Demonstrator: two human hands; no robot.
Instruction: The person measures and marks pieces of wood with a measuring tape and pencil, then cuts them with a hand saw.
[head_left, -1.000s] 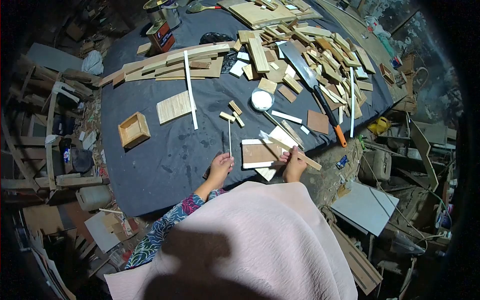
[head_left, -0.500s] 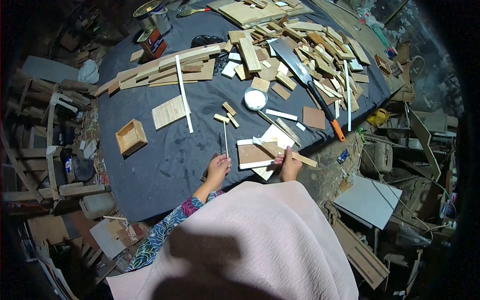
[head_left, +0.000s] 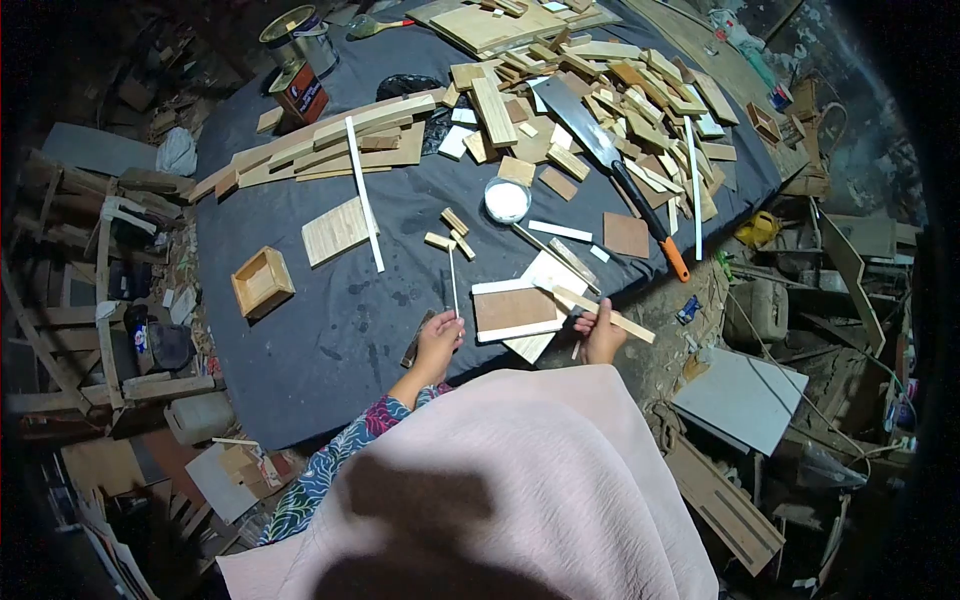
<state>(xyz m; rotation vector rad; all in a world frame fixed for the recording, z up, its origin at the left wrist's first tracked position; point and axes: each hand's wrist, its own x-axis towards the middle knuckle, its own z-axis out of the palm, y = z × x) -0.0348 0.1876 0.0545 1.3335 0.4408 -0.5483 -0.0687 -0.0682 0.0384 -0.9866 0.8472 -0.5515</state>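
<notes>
My left hand (head_left: 438, 338) is closed on a thin stick (head_left: 453, 282) that points away from me. My right hand (head_left: 603, 335) grips a flat wooden strip (head_left: 625, 322), whose pale far end lies near the right edge of a small brown panel (head_left: 515, 309). White strips run along the panel's top and bottom edges. Beneath it a pale board (head_left: 530, 346) sticks out. Beyond the panel are a round container of white paste (head_left: 507, 201) and a narrow stick (head_left: 553, 256). Small wood blocks (head_left: 455, 221) lie past the thin stick.
A handsaw (head_left: 640, 196) rests against a heap of wood offcuts (head_left: 640, 100) at the back right of the dark-covered table (head_left: 340, 370). An open wooden box (head_left: 263, 283) and a slatted board (head_left: 336, 232) are at left. Cans (head_left: 300, 92) stand at the back left.
My right hand has moved right with the wooden strip, drawing the strip's far end from over the panel to its right edge. My left hand has barely moved.
</notes>
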